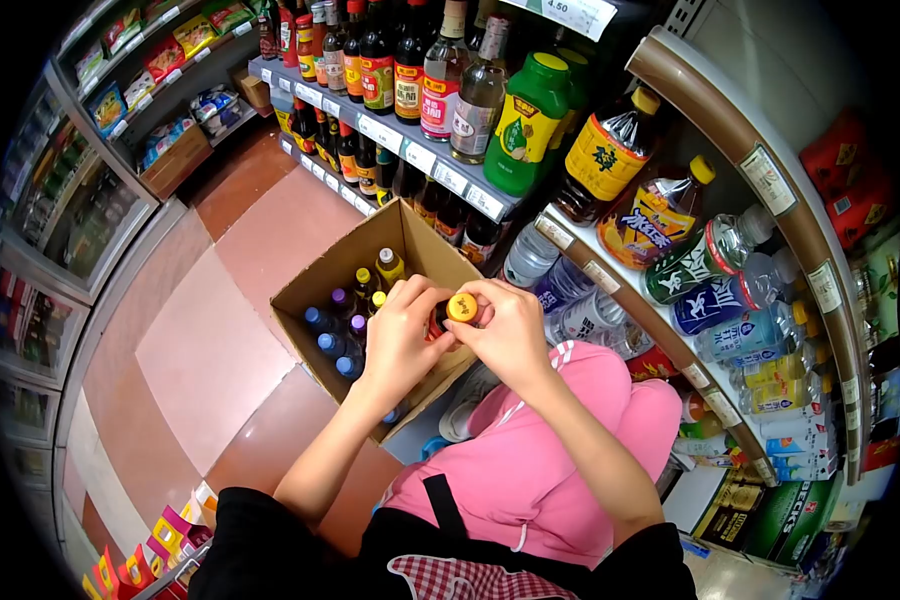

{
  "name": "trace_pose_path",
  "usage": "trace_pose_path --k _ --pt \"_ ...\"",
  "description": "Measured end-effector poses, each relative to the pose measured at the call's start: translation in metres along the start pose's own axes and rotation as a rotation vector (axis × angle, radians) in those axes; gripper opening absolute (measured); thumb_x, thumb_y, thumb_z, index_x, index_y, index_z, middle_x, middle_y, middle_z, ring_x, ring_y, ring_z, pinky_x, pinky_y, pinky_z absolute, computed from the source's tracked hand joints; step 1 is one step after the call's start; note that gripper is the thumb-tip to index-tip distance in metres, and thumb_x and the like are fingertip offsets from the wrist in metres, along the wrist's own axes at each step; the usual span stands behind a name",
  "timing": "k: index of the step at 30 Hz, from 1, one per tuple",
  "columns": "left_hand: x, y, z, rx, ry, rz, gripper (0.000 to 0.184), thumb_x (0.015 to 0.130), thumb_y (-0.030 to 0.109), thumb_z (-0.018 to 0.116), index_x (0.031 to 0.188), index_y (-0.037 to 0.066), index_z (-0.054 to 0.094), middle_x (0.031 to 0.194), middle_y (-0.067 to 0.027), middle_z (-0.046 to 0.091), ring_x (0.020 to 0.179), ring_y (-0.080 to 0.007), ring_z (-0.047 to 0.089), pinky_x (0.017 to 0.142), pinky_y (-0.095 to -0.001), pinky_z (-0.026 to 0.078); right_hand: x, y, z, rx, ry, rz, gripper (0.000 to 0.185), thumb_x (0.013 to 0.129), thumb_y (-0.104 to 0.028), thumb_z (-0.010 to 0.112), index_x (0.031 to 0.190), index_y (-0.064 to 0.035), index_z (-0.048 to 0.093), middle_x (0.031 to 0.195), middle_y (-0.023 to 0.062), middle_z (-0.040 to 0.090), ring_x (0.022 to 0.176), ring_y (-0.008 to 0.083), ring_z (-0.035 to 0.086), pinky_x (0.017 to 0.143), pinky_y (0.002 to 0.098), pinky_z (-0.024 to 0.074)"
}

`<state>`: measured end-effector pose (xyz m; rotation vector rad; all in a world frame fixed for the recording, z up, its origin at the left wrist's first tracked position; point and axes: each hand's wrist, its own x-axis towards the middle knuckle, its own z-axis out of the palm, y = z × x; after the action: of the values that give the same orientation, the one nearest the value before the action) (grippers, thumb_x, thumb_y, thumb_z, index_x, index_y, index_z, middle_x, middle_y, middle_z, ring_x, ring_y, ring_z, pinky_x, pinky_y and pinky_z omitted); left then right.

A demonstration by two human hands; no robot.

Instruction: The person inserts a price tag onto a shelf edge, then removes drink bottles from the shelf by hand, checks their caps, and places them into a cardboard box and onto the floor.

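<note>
A bottle with a yellow cap is held upright between my two hands, seen almost from straight above, so its body is mostly hidden. My left hand grips its left side with fingers bent around it. On the other side, my right hand is closed on it, fingers close to the cap. Both hands are over an open cardboard box. Inside the box stand several bottles with blue caps, purple caps and yellow caps.
Ahead, a shelf carries sauce and vinegar bottles and a green jug. To the right, a curved rack holds drink bottles. Glass-door coolers line the left, beyond the tiled floor. My pink-clad knees are close to the box.
</note>
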<state>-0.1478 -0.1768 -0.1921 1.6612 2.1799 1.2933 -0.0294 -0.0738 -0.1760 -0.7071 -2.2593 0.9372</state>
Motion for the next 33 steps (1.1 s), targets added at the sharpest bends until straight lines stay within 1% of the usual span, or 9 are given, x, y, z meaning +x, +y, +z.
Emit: trace_pose_path --k 4,6,9,13,15,18,20,26,33 --pt "-0.008 -0.012 0.019 -0.007 -0.065 -0.026 0.037 0.063 0.009 0.077 0.097 0.004 0.063 0.092 -0.0068 0.056 0.088 -0.0275 0.057 0.069 -0.0378 0.051 -0.010 0.015 0.009 0.064 -0.066 0.146 0.025 0.064 -0.006 0.077 0.086 -0.0004 0.066 0.081 0.0154 0.067 0.071 0.0307 0.066 0.066 0.0391 0.0521" --pt "-0.011 -0.014 0.026 -0.005 -0.088 -0.038 0.035 0.063 0.011 0.078 0.094 0.005 0.062 0.092 -0.0070 0.056 0.088 -0.0279 0.058 0.068 -0.0382 0.051 -0.015 0.024 0.013 0.076 -0.082 0.182 0.025 0.064 -0.006 0.077 0.085 -0.0003 0.065 0.081 0.0157 0.067 0.072 0.0310 0.066 0.066 0.0394 0.0520" --pt "-0.016 -0.019 0.038 0.028 -0.081 -0.004 0.038 0.061 0.010 0.078 0.095 0.004 0.063 0.087 -0.0074 0.055 0.077 -0.0260 0.059 0.063 -0.0346 0.050 -0.023 0.035 0.018 0.072 -0.096 0.205 0.025 0.063 -0.006 0.078 0.083 -0.0010 0.064 0.079 0.0156 0.067 0.072 0.0313 0.066 0.065 0.0397 0.0516" --pt "-0.023 -0.027 0.046 0.085 -0.099 0.030 0.035 0.060 0.013 0.079 0.089 0.006 0.061 0.086 -0.0066 0.054 0.080 -0.0270 0.058 0.062 -0.0382 0.049 -0.032 0.049 0.026 0.069 -0.155 0.263 0.027 0.062 -0.006 0.078 0.084 -0.0022 0.063 0.078 0.0147 0.066 0.071 0.0311 0.065 0.064 0.0399 0.0510" --pt "-0.025 -0.034 0.042 0.100 -0.217 0.025 0.041 0.059 0.016 0.081 0.092 0.007 0.059 0.089 -0.0071 0.055 0.085 -0.0278 0.057 0.066 -0.0396 0.051 -0.037 0.054 0.032 0.072 -0.196 0.278 0.029 0.061 -0.005 0.079 0.085 -0.0025 0.063 0.077 0.0147 0.065 0.071 0.0313 0.065 0.064 0.0402 0.0507" --pt "-0.029 -0.054 0.034 0.080 -0.417 -0.022 0.051 0.057 0.020 0.085 0.099 0.007 0.058 0.095 -0.0092 0.057 0.094 -0.0312 0.057 0.074 -0.0412 0.052 -0.043 0.059 0.039 0.040 -0.329 0.173 0.035 0.060 -0.004 0.082 0.088 -0.0024 0.062 0.083 0.0148 0.065 0.081 0.0343 0.063 0.072 0.0420 0.0493" --pt "-0.041 -0.077 0.038 0.150 -0.440 -0.049 0.051 0.058 0.019 0.084 0.101 0.006 0.059 0.097 -0.0099 0.058 0.096 -0.0321 0.057 0.076 -0.0411 0.052 -0.046 0.059 0.044 -0.016 -0.427 0.094 0.036 0.060 -0.005 0.083 0.089 -0.0022 0.062 0.087 0.0140 0.063 0.090 0.0352 0.061 0.077 0.0427 0.0479" --pt "-0.075 -0.116 0.052 0.315 -0.512 -0.209 0.049 0.065 0.013 0.079 0.109 0.007 0.059 0.105 -0.0112 0.060 0.101 -0.0318 0.059 0.080 -0.0412 0.053 -0.051 0.060 0.068 -0.213 -0.507 -0.090 0.029 0.064 -0.005 0.078 0.089 -0.0068 0.062 0.085 0.0085 0.063 0.091 0.0295 0.060 0.075 0.0427 0.0469" --pt "-0.087 -0.112 0.055 0.034 -0.441 -0.107 0.055 0.064 0.012 0.079 0.113 0.007 0.055 0.107 -0.0102 0.057 0.105 -0.0326 0.057 0.081 -0.0421 0.052 -0.055 0.063 0.091 -0.353 -0.563 -0.111 0.032 0.062 -0.007 0.078 0.088 -0.0069 0.060 0.085 0.0074 0.064 0.090 0.0282 0.061 0.075 0.0428 0.0471"
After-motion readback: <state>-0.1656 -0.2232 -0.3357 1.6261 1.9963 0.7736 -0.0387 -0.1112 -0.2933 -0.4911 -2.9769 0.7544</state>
